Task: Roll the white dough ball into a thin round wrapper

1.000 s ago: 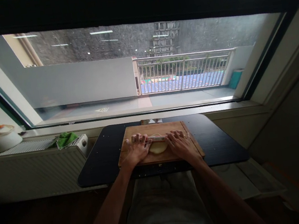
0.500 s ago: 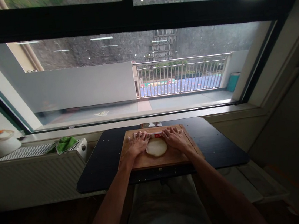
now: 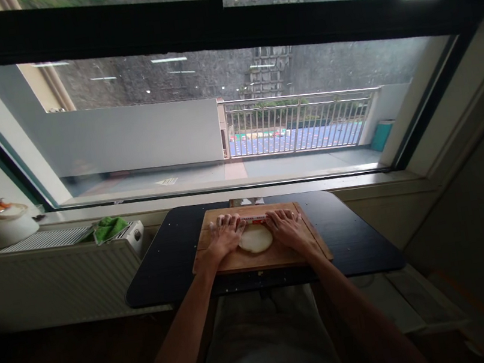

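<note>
A flat, round piece of pale dough (image 3: 255, 239) lies on a wooden cutting board (image 3: 261, 262). Just beyond its far edge is a rolling pin (image 3: 254, 220), white with red print on the stretch between my hands. My left hand (image 3: 226, 235) is closed over the pin's left end, fingers bent across it and whitish at the tips. Over the right end, my right hand (image 3: 287, 226) is closed in the same way. The pin's ends are hidden under my hands.
The board rests on a dark table (image 3: 355, 237) dotted with crumbs. Behind it a small printed item (image 3: 247, 201) lies by the window sill. A radiator (image 3: 57, 282) on the left carries a green cloth (image 3: 110, 228); a white pot (image 3: 6, 227) stands beyond.
The view has shifted slightly. Both hands stay on the rolling pin beyond the dough; its visible print has changed, so the pin has turned a little.
</note>
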Demonstrator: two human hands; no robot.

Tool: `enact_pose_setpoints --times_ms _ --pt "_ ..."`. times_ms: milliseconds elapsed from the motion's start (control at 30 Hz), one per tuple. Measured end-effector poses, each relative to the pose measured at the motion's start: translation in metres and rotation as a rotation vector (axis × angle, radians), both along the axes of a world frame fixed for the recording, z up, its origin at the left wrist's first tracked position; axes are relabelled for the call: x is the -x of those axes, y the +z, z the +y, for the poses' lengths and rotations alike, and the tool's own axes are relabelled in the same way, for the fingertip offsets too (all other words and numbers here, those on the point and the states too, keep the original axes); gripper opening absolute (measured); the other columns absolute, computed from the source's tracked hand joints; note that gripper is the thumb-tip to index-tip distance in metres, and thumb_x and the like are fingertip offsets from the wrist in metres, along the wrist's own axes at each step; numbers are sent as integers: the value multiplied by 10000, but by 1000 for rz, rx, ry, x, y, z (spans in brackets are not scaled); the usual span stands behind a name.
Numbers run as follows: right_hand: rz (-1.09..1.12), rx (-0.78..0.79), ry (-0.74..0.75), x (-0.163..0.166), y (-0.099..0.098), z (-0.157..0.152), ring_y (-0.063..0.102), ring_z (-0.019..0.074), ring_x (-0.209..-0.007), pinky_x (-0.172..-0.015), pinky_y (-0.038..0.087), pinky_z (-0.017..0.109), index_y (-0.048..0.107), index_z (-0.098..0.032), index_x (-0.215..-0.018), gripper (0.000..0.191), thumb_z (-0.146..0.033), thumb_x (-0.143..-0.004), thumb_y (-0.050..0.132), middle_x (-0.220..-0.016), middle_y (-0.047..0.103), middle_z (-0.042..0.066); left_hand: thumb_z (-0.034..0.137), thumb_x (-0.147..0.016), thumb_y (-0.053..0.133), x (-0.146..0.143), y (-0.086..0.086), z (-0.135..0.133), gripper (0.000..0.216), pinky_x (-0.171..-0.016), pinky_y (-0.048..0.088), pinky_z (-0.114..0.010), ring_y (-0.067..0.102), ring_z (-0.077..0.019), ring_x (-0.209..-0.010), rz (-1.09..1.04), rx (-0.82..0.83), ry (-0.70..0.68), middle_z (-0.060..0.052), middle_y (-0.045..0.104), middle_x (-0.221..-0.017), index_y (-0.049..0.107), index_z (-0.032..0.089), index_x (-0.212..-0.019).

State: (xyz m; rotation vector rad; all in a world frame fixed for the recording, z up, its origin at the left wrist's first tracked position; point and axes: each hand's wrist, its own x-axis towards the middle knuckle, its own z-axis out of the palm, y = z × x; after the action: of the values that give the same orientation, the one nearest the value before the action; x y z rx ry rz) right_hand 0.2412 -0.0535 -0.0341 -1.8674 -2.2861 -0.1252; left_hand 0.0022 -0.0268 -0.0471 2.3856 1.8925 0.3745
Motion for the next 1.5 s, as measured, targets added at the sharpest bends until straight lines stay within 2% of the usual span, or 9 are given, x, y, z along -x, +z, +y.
enact_pose_setpoints --times_ms 133,333,433,633,867,1033,1200,1500 --pt "94 -44 -19 1 -5 -5 451 341 -1502 -1260 317 694 528 -338 -1596 474 -459 -1197 303 -1596 599 108 466 -1159 348 0 -4 -8 516 -1296 257 -743 402 -378 -1554 -22 -30 12 -148 549 -1646 523 279 -1607" --pt "149 -104 -6 1 -9 -30 509 333 -1435 -1258 338 637 579 -315 -1568 458 -410 -1182 352 -1518 657 116 457 -1160 352 4 -6 -29 471 -1263 328 -732 443 -371 -1476 21 -94 -29 -136 604 -1550 569 273 -1536" --pt "158 -137 26 1 -9 -48 507 334 -1420 -1244 347 628 590 -300 -1555 461 -409 -1179 347 -1499 666 121 434 -1162 372 4 -8 -45 450 -1259 354 -698 480 -364 -1434 54 -129 -34 -136 623 -1522 575 258 -1524" --pt "159 -186 43 2 -15 -74 509 334 -1417 -1230 338 617 598 -318 -1542 459 -458 -1183 348 -1492 670 112 469 -1159 415 4 -15 -77 405 -1230 399 -636 550 -350 -1369 -21 -273 -28 -132 671 -1428 631 281 -1446" --pt "163 -241 37 6 -21 -95 520 330 -1401 -1209 350 575 605 -303 -1546 456 -430 -1181 364 -1484 673 118 476 -1161 421 7 -14 -96 409 -1231 397 -639 540 -357 -1393 -15 -303 -34 -124 685 -1399 623 253 -1438" --pt "165 -217 55 8 -21 -109 505 330 -1421 -1207 361 570 605 -286 -1558 472 -408 -1173 360 -1492 662 127 486 -1163 409 6 -14 -109 412 -1224 412 -635 532 -362 -1404 5 -321 -27 -138 668 -1418 627 236 -1407" --pt "160 -163 53 7 -19 -115 490 327 -1456 -1221 364 566 604 -318 -1576 497 -412 -1170 333 -1499 669 122 516 -1158 396 5 -16 -118 441 -1267 374 -642 512 -367 -1447 -6 -296 -32 -133 670 -1456 621 269 -1444" --pt "134 -132 11 12 -22 -122 475 349 -1500 -1253 331 665 606 -348 -1575 509 -422 -1171 305 -1537 663 117 510 -1156 365 0 -21 -127 505 -1285 358 -648 504 -388 -1488 4 -323 -23 -173 668 -1486 619 228 -1490"
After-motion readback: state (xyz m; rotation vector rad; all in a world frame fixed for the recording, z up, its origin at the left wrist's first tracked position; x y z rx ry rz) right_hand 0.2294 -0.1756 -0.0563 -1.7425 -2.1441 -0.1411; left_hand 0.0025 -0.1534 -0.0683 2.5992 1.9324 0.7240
